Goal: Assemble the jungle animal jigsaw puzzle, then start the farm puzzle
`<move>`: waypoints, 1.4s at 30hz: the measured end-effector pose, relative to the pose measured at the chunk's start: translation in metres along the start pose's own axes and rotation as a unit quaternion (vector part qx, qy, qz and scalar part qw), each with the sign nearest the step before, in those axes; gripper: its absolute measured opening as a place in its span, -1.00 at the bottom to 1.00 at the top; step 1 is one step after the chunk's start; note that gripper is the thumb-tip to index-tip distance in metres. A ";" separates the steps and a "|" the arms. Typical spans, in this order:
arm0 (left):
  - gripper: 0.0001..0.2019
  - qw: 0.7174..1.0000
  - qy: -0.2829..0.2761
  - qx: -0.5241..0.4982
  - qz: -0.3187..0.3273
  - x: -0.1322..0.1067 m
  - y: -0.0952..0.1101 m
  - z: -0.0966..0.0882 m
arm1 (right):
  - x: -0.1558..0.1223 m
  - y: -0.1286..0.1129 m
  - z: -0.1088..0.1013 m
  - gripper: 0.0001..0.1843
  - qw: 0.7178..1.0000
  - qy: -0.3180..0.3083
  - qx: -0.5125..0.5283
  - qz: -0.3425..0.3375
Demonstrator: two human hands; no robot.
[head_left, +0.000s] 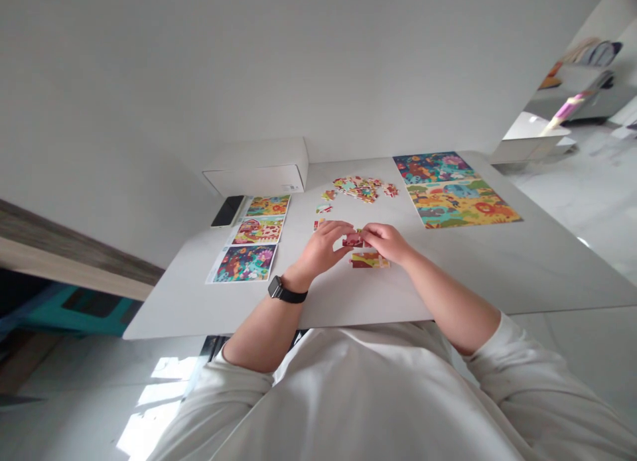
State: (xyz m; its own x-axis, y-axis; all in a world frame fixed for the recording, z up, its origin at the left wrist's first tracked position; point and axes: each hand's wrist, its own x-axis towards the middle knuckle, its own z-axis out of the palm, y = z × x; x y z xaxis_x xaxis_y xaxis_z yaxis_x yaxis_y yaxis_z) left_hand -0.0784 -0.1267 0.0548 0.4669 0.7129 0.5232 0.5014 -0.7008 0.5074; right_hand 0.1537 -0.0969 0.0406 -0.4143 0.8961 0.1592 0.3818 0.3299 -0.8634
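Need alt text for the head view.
The left hand and right hand pinch a red puzzle piece above joined pieces on a white table. Loose pieces lie beyond, with picture cards to the left and a larger picture sheet to the right.

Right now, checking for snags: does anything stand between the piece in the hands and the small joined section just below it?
Nothing visible does: the red puzzle piece held by the left hand and right hand sits right above the joined pieces.

The red puzzle piece [353, 240] is partly hidden.
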 end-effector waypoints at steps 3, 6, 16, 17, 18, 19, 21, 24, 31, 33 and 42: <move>-0.74 0.999 -0.038 0.009 0.001 0.000 0.000 -0.007 | 0.000 0.003 0.000 -0.61 0.999 -0.018 -0.028 0.000; -0.75 0.994 -0.102 0.023 -0.002 -0.002 -0.007 -0.018 | 0.000 0.007 -0.002 -0.61 0.994 -0.027 -0.108 -0.018; -0.78 0.973 -0.223 0.064 -0.012 -0.018 -0.034 -0.017 | 0.002 0.013 -0.005 -0.77 0.971 -0.032 -0.235 -0.030; -0.79 0.972 -0.223 0.070 -0.011 -0.018 -0.033 -0.016 | 0.002 0.012 -0.005 -0.79 0.970 -0.035 -0.238 -0.029; -0.79 0.972 -0.223 0.073 -0.011 -0.018 -0.033 -0.016 | 0.002 0.011 -0.004 -0.81 0.970 -0.039 -0.239 -0.027; -0.79 0.972 -0.222 0.075 -0.012 -0.018 -0.032 -0.015 | 0.002 0.010 -0.004 -0.82 0.970 -0.043 -0.240 -0.023; -0.80 0.972 -0.220 0.079 -0.014 -0.018 -0.031 -0.014 | 0.001 0.009 -0.003 -0.84 0.970 -0.052 -0.239 -0.015; -0.79 0.972 -0.221 0.082 -0.012 -0.017 -0.030 -0.013 | 0.001 0.008 -0.002 -0.85 0.968 -0.063 -0.243 -0.007; -0.84 0.974 -0.214 0.068 -0.015 -0.016 -0.023 -0.010 | 0.001 0.010 -0.002 -0.84 0.964 -0.074 -0.254 -0.011; -0.84 0.972 -0.216 0.090 -0.011 -0.017 -0.020 -0.009 | 0.001 0.012 -0.001 -0.84 0.965 -0.075 -0.250 -0.015; -0.80 0.970 -0.210 0.120 -0.016 -0.022 -0.023 -0.005 | 0.000 0.011 -0.007 -0.85 0.969 -0.053 -0.238 -0.039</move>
State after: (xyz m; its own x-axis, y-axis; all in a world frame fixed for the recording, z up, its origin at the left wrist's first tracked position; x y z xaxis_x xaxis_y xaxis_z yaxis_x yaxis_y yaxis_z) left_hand -0.1038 -0.1260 0.0354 0.6787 0.7172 0.1582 0.6526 -0.6877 0.3179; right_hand 0.1634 -0.0912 0.0342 -0.5306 0.8355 0.1428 0.6730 0.5176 -0.5284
